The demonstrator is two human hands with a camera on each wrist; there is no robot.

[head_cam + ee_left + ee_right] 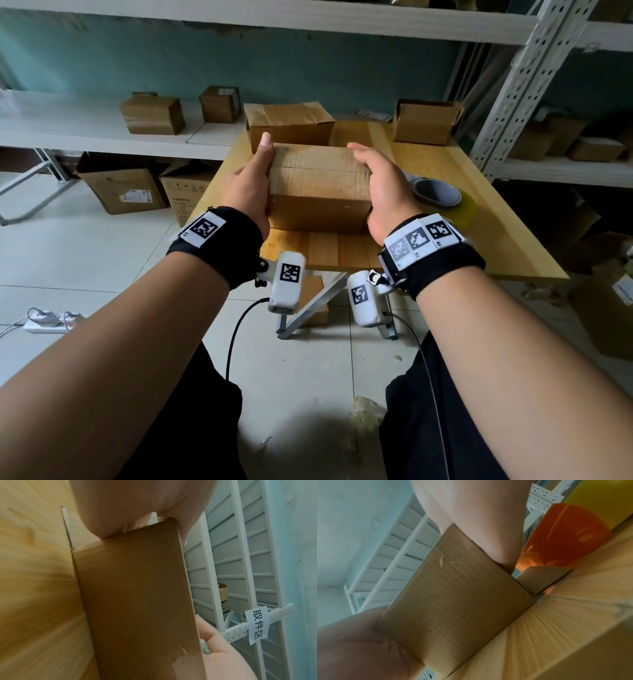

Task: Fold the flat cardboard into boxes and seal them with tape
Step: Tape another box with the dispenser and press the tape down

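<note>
A brown cardboard box stands on the wooden table, its two top flaps meeting in a seam along the middle. My left hand grips its left end, thumb lying along the top edge. My right hand grips the right end, fingers bent over the top; its fingertips are hidden. The left wrist view looks along the box, with my left thumb near and the right hand at the far end. A tape roll lies just right of my right hand, showing orange in the right wrist view.
Two folded boxes stand at the table's back, one right behind the held box, another at the back right. More boxes sit on the white shelf at the left. A metal rack upright rises at the right.
</note>
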